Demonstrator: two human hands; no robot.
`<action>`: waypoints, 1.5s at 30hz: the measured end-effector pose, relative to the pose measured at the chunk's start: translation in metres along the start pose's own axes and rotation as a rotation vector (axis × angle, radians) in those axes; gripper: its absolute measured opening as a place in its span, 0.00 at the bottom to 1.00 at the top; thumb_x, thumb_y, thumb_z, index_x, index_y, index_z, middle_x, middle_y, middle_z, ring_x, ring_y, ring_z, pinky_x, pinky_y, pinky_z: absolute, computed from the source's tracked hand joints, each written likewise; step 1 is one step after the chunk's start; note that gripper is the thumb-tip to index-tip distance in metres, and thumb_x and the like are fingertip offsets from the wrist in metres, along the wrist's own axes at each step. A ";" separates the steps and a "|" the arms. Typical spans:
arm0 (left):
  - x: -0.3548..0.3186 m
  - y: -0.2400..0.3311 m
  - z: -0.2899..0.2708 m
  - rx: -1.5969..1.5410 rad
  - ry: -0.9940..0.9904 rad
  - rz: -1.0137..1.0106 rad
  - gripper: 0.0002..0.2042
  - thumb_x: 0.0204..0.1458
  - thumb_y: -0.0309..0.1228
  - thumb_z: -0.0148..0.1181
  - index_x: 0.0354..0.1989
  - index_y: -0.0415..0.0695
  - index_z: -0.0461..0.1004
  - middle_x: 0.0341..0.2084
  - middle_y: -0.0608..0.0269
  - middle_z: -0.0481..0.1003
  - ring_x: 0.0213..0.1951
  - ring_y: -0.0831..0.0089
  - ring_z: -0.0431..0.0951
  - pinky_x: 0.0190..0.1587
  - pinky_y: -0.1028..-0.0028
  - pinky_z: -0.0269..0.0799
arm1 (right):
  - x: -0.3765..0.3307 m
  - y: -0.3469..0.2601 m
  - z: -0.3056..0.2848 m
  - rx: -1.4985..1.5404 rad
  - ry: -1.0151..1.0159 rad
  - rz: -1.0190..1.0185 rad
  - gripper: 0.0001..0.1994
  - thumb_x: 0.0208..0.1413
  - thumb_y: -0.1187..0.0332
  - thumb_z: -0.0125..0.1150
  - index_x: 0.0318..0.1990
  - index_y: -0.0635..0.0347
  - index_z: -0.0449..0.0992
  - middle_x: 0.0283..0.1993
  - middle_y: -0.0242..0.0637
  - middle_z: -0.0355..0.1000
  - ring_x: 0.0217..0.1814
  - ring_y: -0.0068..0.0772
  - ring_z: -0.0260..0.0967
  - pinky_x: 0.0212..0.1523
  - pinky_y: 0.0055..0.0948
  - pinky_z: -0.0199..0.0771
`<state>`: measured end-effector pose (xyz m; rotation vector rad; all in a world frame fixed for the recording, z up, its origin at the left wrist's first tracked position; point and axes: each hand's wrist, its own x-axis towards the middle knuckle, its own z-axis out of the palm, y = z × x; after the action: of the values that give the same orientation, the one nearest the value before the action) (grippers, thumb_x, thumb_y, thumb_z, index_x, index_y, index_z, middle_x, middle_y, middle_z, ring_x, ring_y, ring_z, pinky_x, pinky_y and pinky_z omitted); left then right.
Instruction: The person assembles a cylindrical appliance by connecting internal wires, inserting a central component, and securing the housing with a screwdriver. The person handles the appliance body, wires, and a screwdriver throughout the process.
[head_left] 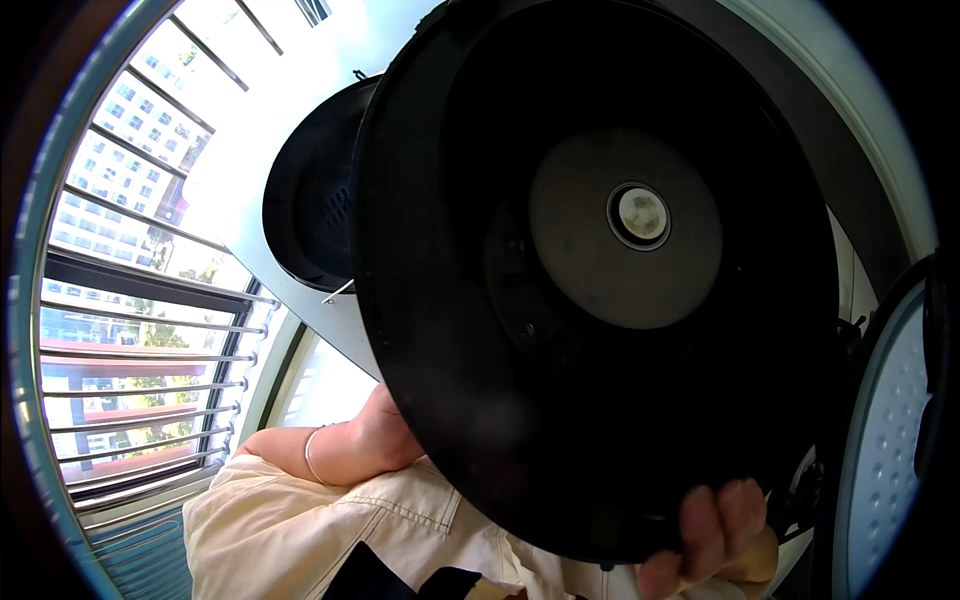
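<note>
A big black rice cooker body point(455, 290) fills the middle of the view, tilted so that its dark inside faces me. At its bottom is a grey round heating plate point(565, 235) with a small pale disc point(642, 214) in the centre. The inner pot is out of it. My right hand point(715, 530) grips the near rim, fingers curled over the edge. My left hand point(392, 432) supports the cooker's lower left side, its fingers hidden behind the body. To the right hangs the cooker's open lid point(888, 440), with a dimpled pale inner panel.
A black oval container point(312, 190) with slots in its bottom stands behind the cooker on a pale counter point(310, 300). A barred window point(140, 375) runs along the left side. Pale cream clothing point(290, 520) covers my body below the cooker.
</note>
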<state>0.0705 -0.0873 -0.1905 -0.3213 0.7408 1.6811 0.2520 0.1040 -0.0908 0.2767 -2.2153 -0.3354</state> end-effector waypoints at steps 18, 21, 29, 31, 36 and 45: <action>-0.011 0.008 0.012 0.077 -0.129 0.000 0.21 0.59 0.44 0.41 0.51 0.41 0.63 0.45 0.54 0.71 0.45 0.61 0.72 0.48 0.60 0.69 | -0.004 -0.016 -0.021 0.021 -0.104 0.194 0.21 0.62 0.56 0.38 0.62 0.45 0.56 0.53 0.44 0.68 0.57 0.46 0.63 0.58 0.44 0.60; -0.011 0.008 0.023 0.173 -0.370 0.059 0.21 0.60 0.45 0.39 0.52 0.41 0.62 0.46 0.54 0.69 0.47 0.63 0.71 0.50 0.61 0.68 | -0.004 -0.016 -0.028 0.085 -0.184 0.245 0.22 0.62 0.54 0.36 0.63 0.44 0.53 0.54 0.47 0.66 0.57 0.50 0.62 0.57 0.46 0.60; -0.022 0.011 0.030 0.243 -0.262 0.070 0.23 0.61 0.46 0.38 0.54 0.38 0.61 0.49 0.53 0.67 0.49 0.62 0.69 0.51 0.60 0.69 | 0.015 -0.009 -0.033 0.040 -0.279 0.168 0.28 0.57 0.59 0.50 0.62 0.63 0.53 0.52 0.62 0.64 0.54 0.62 0.63 0.52 0.48 0.62; -0.020 0.009 0.028 0.196 -0.253 0.060 0.21 0.60 0.45 0.38 0.52 0.40 0.64 0.50 0.55 0.68 0.49 0.60 0.70 0.50 0.61 0.70 | 0.017 -0.013 -0.033 0.030 -0.289 0.174 0.30 0.54 0.62 0.56 0.61 0.64 0.53 0.52 0.63 0.63 0.54 0.63 0.62 0.52 0.47 0.63; -0.015 0.015 0.025 0.205 -0.307 0.056 0.24 0.60 0.47 0.39 0.53 0.39 0.62 0.50 0.53 0.67 0.51 0.59 0.69 0.51 0.59 0.69 | 0.025 -0.017 -0.032 0.058 -0.284 0.211 0.29 0.50 0.65 0.60 0.58 0.67 0.56 0.53 0.65 0.62 0.54 0.63 0.62 0.52 0.46 0.63; -0.019 0.021 0.027 0.298 -0.283 0.081 0.25 0.58 0.43 0.46 0.55 0.33 0.60 0.49 0.49 0.67 0.50 0.61 0.69 0.53 0.63 0.69 | 0.032 -0.019 -0.034 0.053 -0.314 0.263 0.28 0.48 0.67 0.61 0.56 0.69 0.59 0.55 0.62 0.61 0.55 0.60 0.61 0.53 0.44 0.61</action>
<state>0.0602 -0.0866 -0.1525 0.1556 0.7845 1.6203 0.2609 0.0711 -0.0538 -0.0454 -2.5353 -0.1843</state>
